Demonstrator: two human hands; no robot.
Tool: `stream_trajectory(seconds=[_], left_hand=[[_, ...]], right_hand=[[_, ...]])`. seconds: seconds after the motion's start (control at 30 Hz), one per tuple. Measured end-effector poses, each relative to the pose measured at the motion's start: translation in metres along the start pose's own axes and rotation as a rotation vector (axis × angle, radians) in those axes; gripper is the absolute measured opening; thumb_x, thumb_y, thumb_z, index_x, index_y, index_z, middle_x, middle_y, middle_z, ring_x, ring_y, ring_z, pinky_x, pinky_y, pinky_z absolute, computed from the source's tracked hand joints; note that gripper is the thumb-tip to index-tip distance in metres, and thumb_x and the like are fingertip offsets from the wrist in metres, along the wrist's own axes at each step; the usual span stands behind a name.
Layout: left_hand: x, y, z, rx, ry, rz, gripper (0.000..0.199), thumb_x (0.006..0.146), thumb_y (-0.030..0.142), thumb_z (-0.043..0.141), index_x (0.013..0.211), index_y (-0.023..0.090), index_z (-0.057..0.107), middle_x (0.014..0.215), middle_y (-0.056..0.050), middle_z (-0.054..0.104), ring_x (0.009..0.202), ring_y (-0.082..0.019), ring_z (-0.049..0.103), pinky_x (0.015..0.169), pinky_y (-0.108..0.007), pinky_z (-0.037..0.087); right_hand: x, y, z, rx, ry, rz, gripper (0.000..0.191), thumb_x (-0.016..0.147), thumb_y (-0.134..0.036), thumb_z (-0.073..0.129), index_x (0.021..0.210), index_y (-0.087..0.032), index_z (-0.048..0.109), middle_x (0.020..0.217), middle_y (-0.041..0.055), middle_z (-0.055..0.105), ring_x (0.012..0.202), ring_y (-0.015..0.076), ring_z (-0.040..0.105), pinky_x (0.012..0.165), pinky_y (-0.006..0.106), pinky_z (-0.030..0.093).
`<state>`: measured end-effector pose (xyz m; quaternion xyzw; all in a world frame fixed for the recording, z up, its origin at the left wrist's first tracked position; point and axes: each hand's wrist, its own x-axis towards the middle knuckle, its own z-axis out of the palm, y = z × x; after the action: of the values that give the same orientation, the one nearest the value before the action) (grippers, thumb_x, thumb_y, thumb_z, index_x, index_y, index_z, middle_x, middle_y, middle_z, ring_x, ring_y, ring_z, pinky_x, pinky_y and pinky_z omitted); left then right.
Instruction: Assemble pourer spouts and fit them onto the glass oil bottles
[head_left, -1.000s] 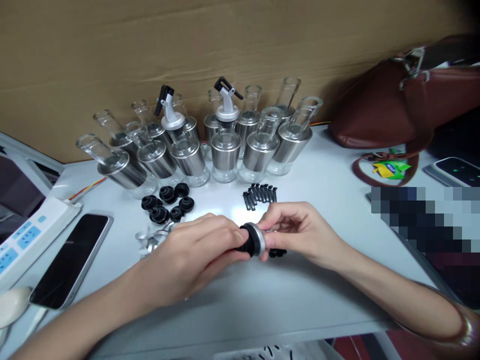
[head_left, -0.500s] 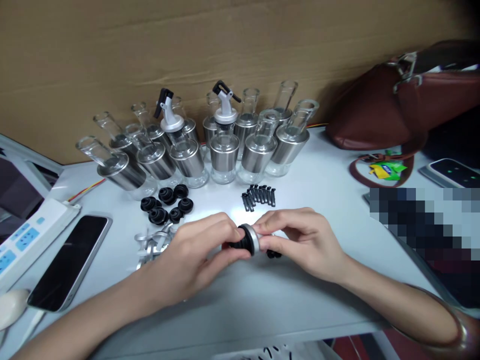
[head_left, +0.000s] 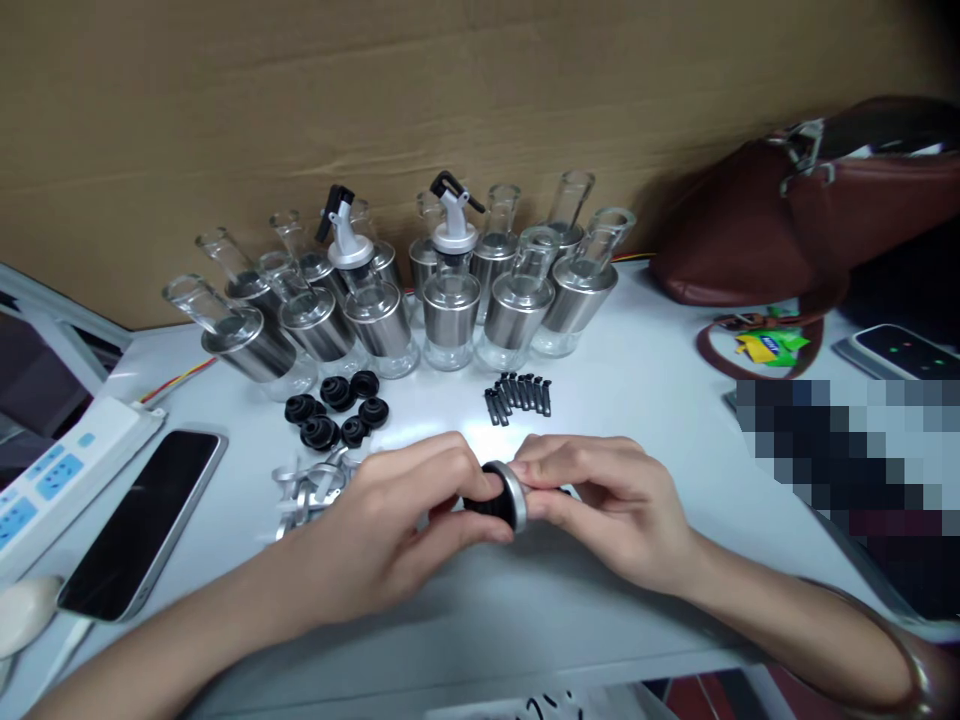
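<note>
Hands meet over table [head_left: 637, 360]: left hand [head_left: 390, 520] pinches black stopper [head_left: 487, 497], right hand [head_left: 607, 500] clamps metal collar [head_left: 516, 492]. Small, light; rubber looks soft, collar stiff, likely slippery; grip by rims.

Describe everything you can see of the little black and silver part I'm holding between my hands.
The black and silver part is small and round: a black, rubbery-looking plug seated in a brushed silver metal ring. It lies on its side just above the white table, ring end toward the right hand, black end toward the left hand. Fingers of both hands pinch it and hide much of it, so any spout cannot be seen.
</note>
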<state>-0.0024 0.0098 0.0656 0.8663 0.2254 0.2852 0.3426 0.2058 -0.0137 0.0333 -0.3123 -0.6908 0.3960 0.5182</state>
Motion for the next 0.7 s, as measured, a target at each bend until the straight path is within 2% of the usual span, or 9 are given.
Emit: stream_trajectory(seconds=[0.07, 0.17, 0.23, 0.33, 0.4, 0.5, 0.57, 0.7], left_hand=[[0.0, -0.001, 0.002, 0.002, 0.002, -0.009, 0.008, 0.092, 0.022, 0.057, 0.09, 0.017, 0.052, 0.078, -0.002, 0.059, 0.07, -0.012, 0.057, 0.061, -0.022, 0.046], [0.001, -0.003, 0.004, 0.019, 0.018, -0.034, 0.011, 0.091, 0.028, 0.058, 0.09, 0.018, 0.052, 0.077, 0.0, 0.059, 0.065, -0.01, 0.055, 0.059, -0.02, 0.045], [0.002, -0.004, 0.005, 0.051, 0.072, -0.043, 0.017, 0.09, 0.033, 0.059, 0.091, 0.019, 0.051, 0.074, 0.002, 0.057, 0.059, -0.008, 0.052, 0.055, -0.017, 0.044], [0.002, -0.005, 0.009, 0.131, 0.138, -0.024, 0.024, 0.09, 0.041, 0.057, 0.094, 0.019, 0.05, 0.069, 0.005, 0.051, 0.053, -0.005, 0.047, 0.049, -0.015, 0.039], [0.0, -0.006, 0.011, 0.184, 0.135, -0.017, 0.025, 0.09, 0.043, 0.056, 0.094, 0.02, 0.048, 0.067, 0.007, 0.048, 0.052, -0.005, 0.046, 0.048, -0.014, 0.037], [-0.003, -0.007, 0.015, 0.256, 0.111, -0.023, 0.024, 0.092, 0.043, 0.053, 0.091, 0.02, 0.044, 0.065, 0.008, 0.046, 0.051, -0.005, 0.046, 0.047, -0.014, 0.035], [-0.003, -0.009, 0.016, 0.277, 0.112, -0.005, 0.023, 0.093, 0.043, 0.051, 0.092, 0.021, 0.044, 0.065, 0.007, 0.046, 0.051, -0.006, 0.046, 0.047, -0.015, 0.036], [0.004, -0.013, 0.015, 0.304, 0.172, 0.135, 0.036, 0.089, 0.053, 0.051, 0.098, 0.019, 0.044, 0.067, 0.005, 0.05, 0.052, -0.008, 0.047, 0.051, -0.019, 0.04]], right_hand=[[0.0, 0.002, -0.001, -0.005, -0.017, 0.033, 0.006, 0.084, -0.021, 0.068, 0.078, -0.018, 0.069, 0.073, 0.0045, 0.073, 0.065, 0.0147, 0.068, 0.06, 0.025, 0.054], [0.001, 0.003, -0.002, 0.047, -0.059, 0.201, 0.017, 0.086, -0.031, 0.066, 0.078, -0.017, 0.067, 0.065, 0.0021, 0.068, 0.055, 0.0126, 0.062, 0.055, 0.024, 0.05], [0.002, 0.003, -0.002, 0.04, -0.073, 0.271, 0.017, 0.089, -0.033, 0.062, 0.084, -0.017, 0.067, 0.069, 0.0021, 0.067, 0.06, 0.0128, 0.062, 0.059, 0.025, 0.05], [0.003, 0.001, -0.001, -0.088, -0.127, 0.211, 0.016, 0.093, -0.025, 0.052, 0.095, -0.016, 0.065, 0.087, 0.0064, 0.067, 0.081, 0.0157, 0.063, 0.073, 0.028, 0.049], [0.003, 0.0, 0.001, -0.153, -0.227, 0.163, 0.018, 0.092, -0.019, 0.048, 0.099, -0.014, 0.064, 0.095, 0.0093, 0.066, 0.089, 0.017, 0.061, 0.079, 0.03, 0.048], [0.004, -0.001, 0.002, -0.167, -0.36, 0.183, 0.024, 0.086, -0.023, 0.061, 0.106, -0.011, 0.062, 0.103, 0.0117, 0.065, 0.097, 0.0198, 0.06, 0.085, 0.032, 0.047], [0.004, -0.001, 0.001, -0.145, -0.387, 0.213, 0.03, 0.083, -0.029, 0.068, 0.107, -0.012, 0.062, 0.104, 0.0109, 0.066, 0.098, 0.0205, 0.06, 0.087, 0.032, 0.046], [0.006, -0.002, -0.003, -0.03, -0.361, 0.291, 0.021, 0.091, -0.036, 0.058, 0.097, -0.017, 0.066, 0.096, 0.0058, 0.069, 0.088, 0.0176, 0.061, 0.08, 0.029, 0.047]])
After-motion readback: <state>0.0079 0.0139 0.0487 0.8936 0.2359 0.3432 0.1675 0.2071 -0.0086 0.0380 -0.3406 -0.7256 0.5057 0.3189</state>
